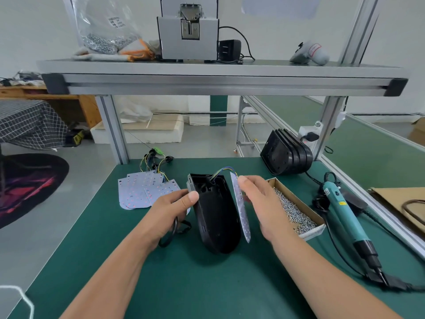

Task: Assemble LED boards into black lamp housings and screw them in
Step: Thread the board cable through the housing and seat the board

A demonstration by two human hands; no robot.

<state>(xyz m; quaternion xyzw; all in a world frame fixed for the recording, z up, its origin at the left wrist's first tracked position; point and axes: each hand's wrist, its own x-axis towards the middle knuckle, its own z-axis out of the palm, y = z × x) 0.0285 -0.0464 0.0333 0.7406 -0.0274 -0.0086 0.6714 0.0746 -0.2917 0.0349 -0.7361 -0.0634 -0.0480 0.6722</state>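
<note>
A black lamp housing (215,215) lies open side up in the middle of the green mat. My left hand (171,209) grips its left wall, thumb on the rim. My right hand (264,203) holds a white LED board (241,209) on edge along the housing's right wall. Coloured wires (224,171) run from the board's top into the housing. A black cable (171,236) loops out below my left hand.
Spare LED boards (142,189) with wire bundles lie at the left. A cardboard box of screws (296,209) sits right of my hand, a teal electric screwdriver (347,215) beyond it. Stacked black housings (286,155) stand at the back right. A metal shelf (220,77) runs overhead.
</note>
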